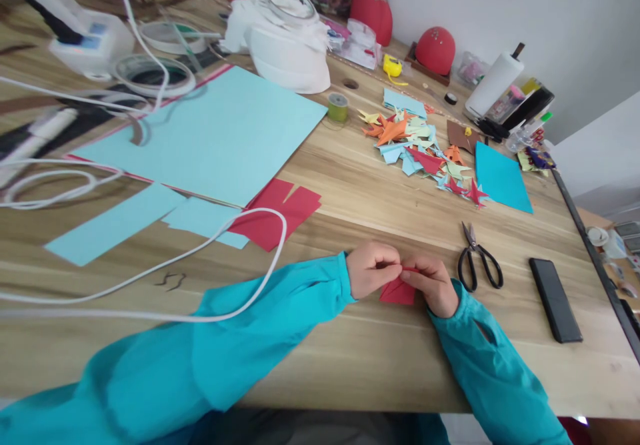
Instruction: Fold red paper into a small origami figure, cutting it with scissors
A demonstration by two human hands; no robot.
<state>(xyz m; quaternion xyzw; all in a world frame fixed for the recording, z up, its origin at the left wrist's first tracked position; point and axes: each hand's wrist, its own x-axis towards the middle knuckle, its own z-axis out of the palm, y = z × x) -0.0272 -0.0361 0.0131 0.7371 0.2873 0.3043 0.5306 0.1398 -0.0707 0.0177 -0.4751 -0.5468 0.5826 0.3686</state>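
My left hand (371,269) and my right hand (434,285) meet over the wooden table (380,358), both in teal sleeves. Their fingers are closed in a pinch on a small folded red paper (397,293), which lies partly under the two hands. A pair of black scissors (479,259) lies just right of my right hand, untouched. A pile of folded coloured paper shapes (417,148) sits farther back.
A large light-blue sheet (215,131), light-blue strips (115,223) and red paper pieces (277,213) lie to the left, crossed by a white cable (200,248). A black phone (555,299), a teal sheet (500,178), a green thread spool (338,107) and a white appliance (287,45) stand around.
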